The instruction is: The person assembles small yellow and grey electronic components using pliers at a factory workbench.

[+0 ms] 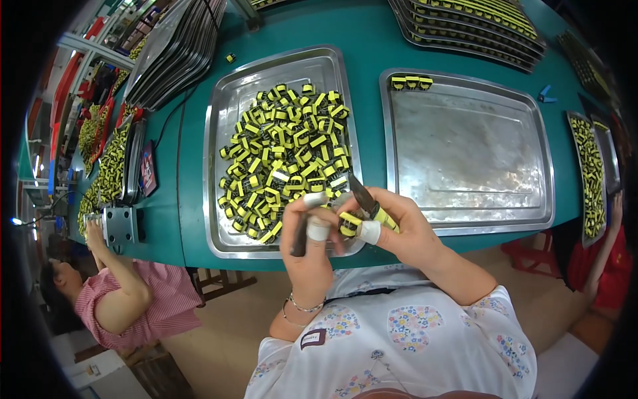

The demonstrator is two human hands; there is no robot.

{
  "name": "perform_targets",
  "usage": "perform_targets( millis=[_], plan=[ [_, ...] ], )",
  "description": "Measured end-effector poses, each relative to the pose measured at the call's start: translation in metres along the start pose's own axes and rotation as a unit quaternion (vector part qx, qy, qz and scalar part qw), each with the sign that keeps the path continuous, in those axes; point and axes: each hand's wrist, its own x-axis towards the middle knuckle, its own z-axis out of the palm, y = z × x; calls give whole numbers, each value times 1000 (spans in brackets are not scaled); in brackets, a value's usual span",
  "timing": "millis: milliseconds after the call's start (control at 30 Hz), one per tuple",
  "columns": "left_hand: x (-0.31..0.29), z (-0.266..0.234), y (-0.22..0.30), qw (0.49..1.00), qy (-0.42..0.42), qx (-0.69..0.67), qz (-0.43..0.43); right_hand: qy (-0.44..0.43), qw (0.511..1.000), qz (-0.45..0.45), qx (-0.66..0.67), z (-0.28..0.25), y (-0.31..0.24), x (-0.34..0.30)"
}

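My hands meet over the near edge of the left metal tray. My left hand, with white tape on its fingers, is closed around a dark elongated piece whose kind I cannot make out. In my right hand is a tool with a dark pointed end and yellow lower down. A small yellow-and-black transformer sits at the taped right thumb, close to the left fingertips. Many similar transformers lie heaped in the left tray.
Right of it, another metal tray bears a short row of transformers in its far left corner. Filled trays are stacked at the back, bare trays at the back left. Co-workers sit left and right.
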Motion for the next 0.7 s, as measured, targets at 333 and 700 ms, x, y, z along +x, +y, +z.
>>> perform_targets(
  millis=[333, 700],
  plan=[
    [17, 14, 7, 945, 19, -326, 12, 38, 997, -47, -57, 6, 5, 0],
    [14, 30, 9, 979, -7, -197, 44, 55, 924, -198, -323, 13, -7, 1]
  ],
)
